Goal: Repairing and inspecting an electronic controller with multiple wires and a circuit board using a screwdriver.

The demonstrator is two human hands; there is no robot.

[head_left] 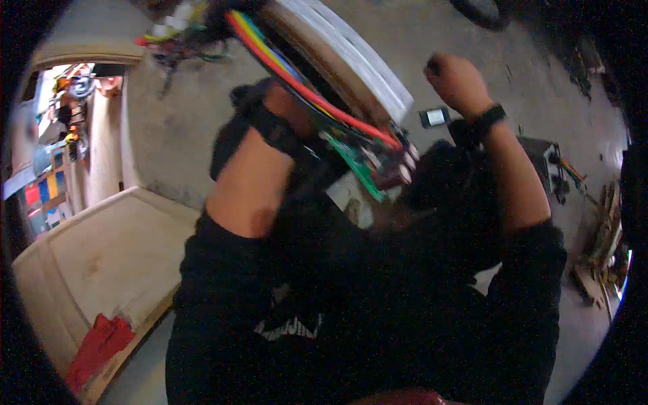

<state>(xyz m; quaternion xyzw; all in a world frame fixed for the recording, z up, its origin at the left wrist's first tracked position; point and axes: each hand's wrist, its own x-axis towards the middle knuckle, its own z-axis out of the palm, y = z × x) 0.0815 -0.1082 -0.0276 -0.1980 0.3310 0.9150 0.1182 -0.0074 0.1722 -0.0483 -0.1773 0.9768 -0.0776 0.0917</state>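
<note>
A long white-and-brown slab (344,50) is tilted in the upper middle, with rainbow-coloured wires (297,84) along it and a green circuit board (358,169) at its lower end. My left hand (287,104) is against its underside, fingers hidden behind it. To the right, my right hand (457,86) is raised with curled fingers; whether anything small is inside them is unclear. A small dark rectangle with a white label (433,117) lies on the floor below that hand. More wires and small parts (182,37) dangle at the slab's upper left.
A pale wooden panel (101,250) with a red cloth (101,344) is at lower left, beside a doorway showing shelved clutter (57,155). A grey box with wires (543,162), wood scraps (594,270) and a black ring (486,13) lie on the concrete floor (567,74).
</note>
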